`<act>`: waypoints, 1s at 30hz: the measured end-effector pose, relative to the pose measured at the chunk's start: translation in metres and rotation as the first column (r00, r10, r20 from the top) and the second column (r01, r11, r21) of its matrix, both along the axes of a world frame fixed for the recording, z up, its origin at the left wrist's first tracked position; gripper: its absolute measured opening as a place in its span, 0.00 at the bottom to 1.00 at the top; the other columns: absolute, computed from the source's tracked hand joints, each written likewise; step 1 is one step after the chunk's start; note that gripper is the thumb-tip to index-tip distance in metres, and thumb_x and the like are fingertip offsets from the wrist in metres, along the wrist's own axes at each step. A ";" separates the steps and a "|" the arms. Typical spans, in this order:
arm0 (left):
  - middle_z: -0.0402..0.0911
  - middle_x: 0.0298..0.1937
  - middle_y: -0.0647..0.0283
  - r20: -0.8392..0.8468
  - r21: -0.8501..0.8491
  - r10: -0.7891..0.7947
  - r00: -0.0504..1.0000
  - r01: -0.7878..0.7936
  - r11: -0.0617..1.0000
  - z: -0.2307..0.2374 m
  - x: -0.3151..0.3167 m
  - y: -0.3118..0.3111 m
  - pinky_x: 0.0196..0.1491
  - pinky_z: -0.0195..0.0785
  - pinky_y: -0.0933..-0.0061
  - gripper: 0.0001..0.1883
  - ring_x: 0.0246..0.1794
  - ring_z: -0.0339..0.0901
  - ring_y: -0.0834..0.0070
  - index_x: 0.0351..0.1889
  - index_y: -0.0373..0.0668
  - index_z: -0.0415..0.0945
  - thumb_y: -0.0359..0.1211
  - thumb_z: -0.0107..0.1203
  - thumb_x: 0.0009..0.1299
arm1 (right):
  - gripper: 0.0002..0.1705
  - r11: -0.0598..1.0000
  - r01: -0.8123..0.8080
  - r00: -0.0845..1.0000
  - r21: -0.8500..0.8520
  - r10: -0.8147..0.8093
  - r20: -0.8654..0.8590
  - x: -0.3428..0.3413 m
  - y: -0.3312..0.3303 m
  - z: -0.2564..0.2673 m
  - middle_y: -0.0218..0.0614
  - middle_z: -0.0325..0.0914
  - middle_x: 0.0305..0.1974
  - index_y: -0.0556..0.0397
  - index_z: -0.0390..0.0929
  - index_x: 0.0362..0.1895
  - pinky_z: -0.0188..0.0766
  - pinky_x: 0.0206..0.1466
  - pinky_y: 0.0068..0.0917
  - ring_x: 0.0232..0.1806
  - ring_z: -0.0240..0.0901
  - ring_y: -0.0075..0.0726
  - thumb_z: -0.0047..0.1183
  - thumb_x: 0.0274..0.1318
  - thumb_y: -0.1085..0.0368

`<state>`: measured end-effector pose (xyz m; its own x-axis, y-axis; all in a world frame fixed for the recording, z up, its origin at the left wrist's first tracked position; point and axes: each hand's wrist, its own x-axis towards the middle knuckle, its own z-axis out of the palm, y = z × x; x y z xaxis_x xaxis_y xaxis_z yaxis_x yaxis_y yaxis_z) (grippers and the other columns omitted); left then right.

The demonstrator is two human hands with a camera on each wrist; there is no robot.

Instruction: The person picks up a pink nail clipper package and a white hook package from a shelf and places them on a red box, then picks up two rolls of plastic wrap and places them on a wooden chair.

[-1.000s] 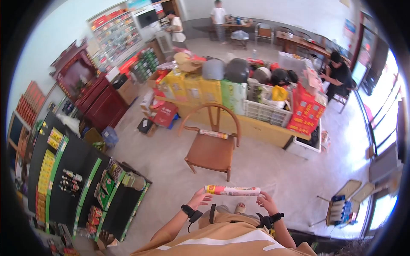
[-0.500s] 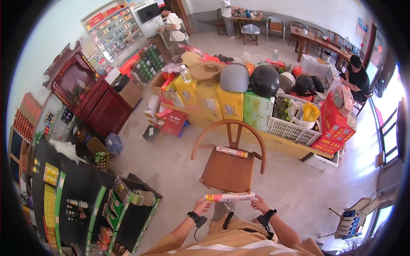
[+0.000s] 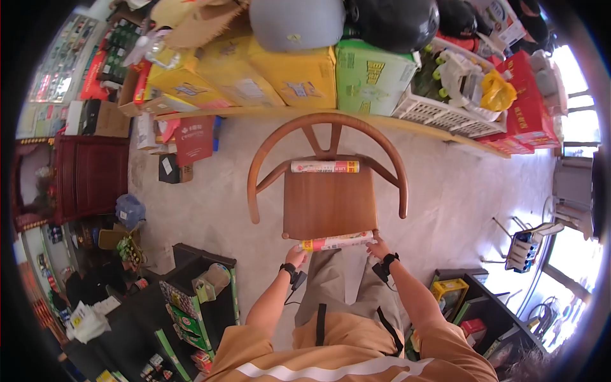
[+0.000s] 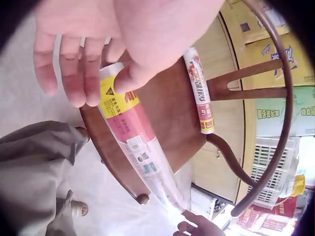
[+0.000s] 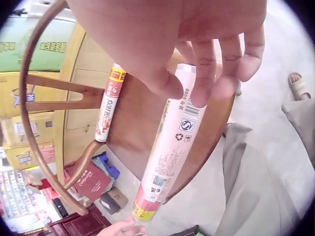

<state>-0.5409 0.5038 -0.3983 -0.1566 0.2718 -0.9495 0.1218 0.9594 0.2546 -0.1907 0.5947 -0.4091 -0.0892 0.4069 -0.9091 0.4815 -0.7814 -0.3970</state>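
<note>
A roll of cling film (image 3: 337,242) with a pink, white and yellow label is held level over the front edge of the wooden chair seat (image 3: 329,197). My left hand (image 3: 296,256) pinches its yellow end, the thumb on one side and fingers on the other in the left wrist view. At the opposite, pale end, my right hand (image 3: 378,248) pinches it between thumb and fingers; a barcode shows beside them in the right wrist view. Another roll of cling film (image 3: 325,167) lies across the back of the seat, below the curved backrest (image 3: 329,121).
Behind the chair runs a low counter with yellow boxes (image 3: 293,73), a green box (image 3: 375,76), helmets (image 3: 296,24) and a white crate (image 3: 445,114). Dark shelves (image 3: 203,254) flank me at the left, others (image 3: 474,299) at the right. A folding chair (image 3: 528,245) stands farther right.
The view has tilted down and come nearer the chair. The held roll has moved from in front of the chair to over the seat's front edge, both hands still on its ends.
</note>
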 end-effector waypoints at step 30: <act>0.82 0.39 0.71 0.129 0.079 0.001 0.992 -0.011 0.997 -0.058 0.019 0.146 0.29 0.69 0.79 0.16 0.33 0.78 0.83 0.57 0.52 0.74 0.41 0.52 0.73 | 0.18 0.994 0.020 0.992 0.107 -0.006 -0.128 0.023 -0.054 -0.082 0.37 0.83 0.26 0.54 0.77 0.50 0.76 0.35 0.32 0.30 0.81 0.35 0.52 0.57 0.62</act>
<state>-0.5221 0.6498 -0.4560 -0.0363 0.3466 -0.9373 0.0774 0.9361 0.3432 -0.1681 0.5412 -0.4910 -0.1958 0.5042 -0.8411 0.4115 -0.7363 -0.5371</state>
